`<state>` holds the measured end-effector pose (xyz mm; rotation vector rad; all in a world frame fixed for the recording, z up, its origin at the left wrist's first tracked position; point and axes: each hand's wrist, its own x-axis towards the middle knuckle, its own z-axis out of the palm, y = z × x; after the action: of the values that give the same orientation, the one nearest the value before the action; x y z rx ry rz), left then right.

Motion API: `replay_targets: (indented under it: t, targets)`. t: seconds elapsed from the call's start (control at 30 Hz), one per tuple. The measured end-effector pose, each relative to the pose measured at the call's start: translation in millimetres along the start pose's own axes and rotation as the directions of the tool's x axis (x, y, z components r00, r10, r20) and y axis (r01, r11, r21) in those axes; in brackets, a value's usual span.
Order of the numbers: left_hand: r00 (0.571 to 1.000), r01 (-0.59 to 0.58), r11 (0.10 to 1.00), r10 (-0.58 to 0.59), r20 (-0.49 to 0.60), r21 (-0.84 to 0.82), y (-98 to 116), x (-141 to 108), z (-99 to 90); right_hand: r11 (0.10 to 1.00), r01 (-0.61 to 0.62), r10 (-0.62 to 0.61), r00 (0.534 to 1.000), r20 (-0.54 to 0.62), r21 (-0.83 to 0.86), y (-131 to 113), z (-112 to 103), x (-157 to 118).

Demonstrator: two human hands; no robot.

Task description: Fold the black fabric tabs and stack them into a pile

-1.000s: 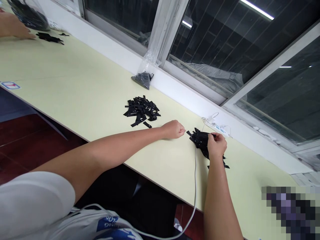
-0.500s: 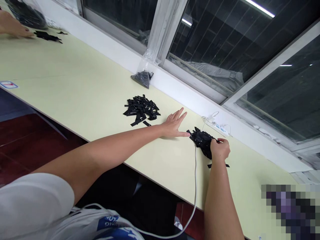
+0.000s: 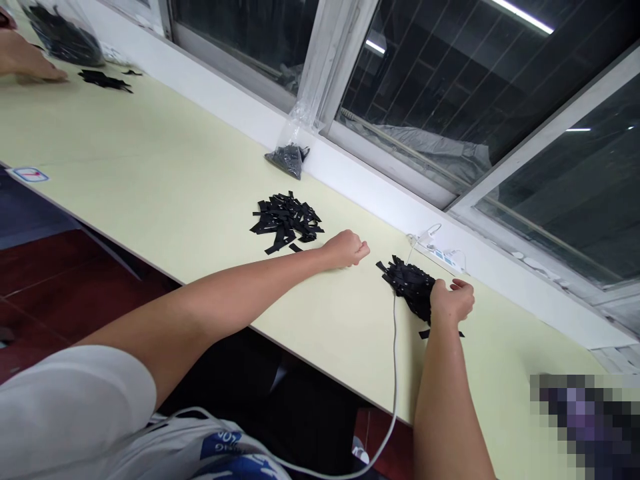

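Hands work at a long pale yellow tabletop (image 3: 150, 180) that runs beside a window. The right hand (image 3: 451, 301) rests on the near edge of a small heap of flat black fabric strips (image 3: 411, 283), its fingers curled onto the strips; whether it pinches one cannot be told. The left hand (image 3: 347, 249) is closed in a loose fist on the bare table between this heap and a larger, looser pile of black strips (image 3: 287, 221) further left. A white cable (image 3: 395, 360) runs past the small heap to a white power strip (image 3: 440, 255) by the wall. A clear plastic bag of dark pieces (image 3: 290, 157) leans at the window. Another person's hand (image 3: 27, 63) lies far left. Doing this well seems to mean steadying the heap with one hand and lifting a single strip cleanly, clear of the cable.
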<state>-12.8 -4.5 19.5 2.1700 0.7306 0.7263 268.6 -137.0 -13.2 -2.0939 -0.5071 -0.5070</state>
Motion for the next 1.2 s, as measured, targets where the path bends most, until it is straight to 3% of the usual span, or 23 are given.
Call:
replay_targets:
  t: [0.23, 0.4, 0.53, 0.73, 0.83, 0.9, 0.97, 1.07, 1.2]
  targets:
    - [0.995, -0.061, 0.995, 0.054, 0.087, 0.078, -2.0, 0.0, 6.7, 0.997, 0.077, -0.077, 0.997, 0.014, -0.009, -24.6, -11.0, -18.7]
    - [0.978, -0.2, 0.965, 0.187, 0.089, 0.167, -10.3, 4.4, 20.7, 0.984, 0.179, -0.178, 0.984, -0.011, 0.022, -36.6, -14.7, -27.8]
    - [0.964, -0.26, 0.946, 0.241, 0.114, 0.196, -11.9, 4.5, 26.0, 0.941, 0.326, -0.323, 0.945, -0.051, 0.088, -45.5, -13.7, -33.4]
    - [0.97, -0.23, 0.942, 0.204, 0.129, 0.244, -8.4, 1.0, 20.9, 0.883, 0.45, -0.445, 0.893, -0.065, 0.136, -53.4, -10.2, -42.9]
    - [0.974, -0.224, 0.927, 0.209, 0.082, 0.299, -9.7, 2.2, 13.6, 0.868, 0.475, -0.472, 0.88, -0.055, 0.144, -52.6, -8.0, -44.8]
    - [0.969, -0.219, 0.903, 0.246, -0.027, 0.371, -14.9, 5.9, 4.7, 0.866, 0.479, -0.479, 0.877, -0.039, 0.143, -51.4, -6.8, -44.9]
    - [0.959, -0.105, 0.873, 0.215, -0.183, 0.476, -23.9, 11.2, -7.8, 0.862, 0.485, -0.486, 0.873, -0.034, 0.144, -50.4, -6.0, -44.6]
    - [0.941, 0.168, 0.807, 0.04, -0.335, 0.566, -41.7, 18.9, -29.5, 0.857, 0.496, -0.494, 0.868, -0.05, 0.143, -49.9, -5.2, -44.4]
    - [0.914, 0.376, 0.716, -0.183, -0.361, 0.588, -61.3, 24.6, -49.6, 0.858, 0.492, -0.491, 0.87, -0.051, 0.143, -51.3, -4.9, -45.4]
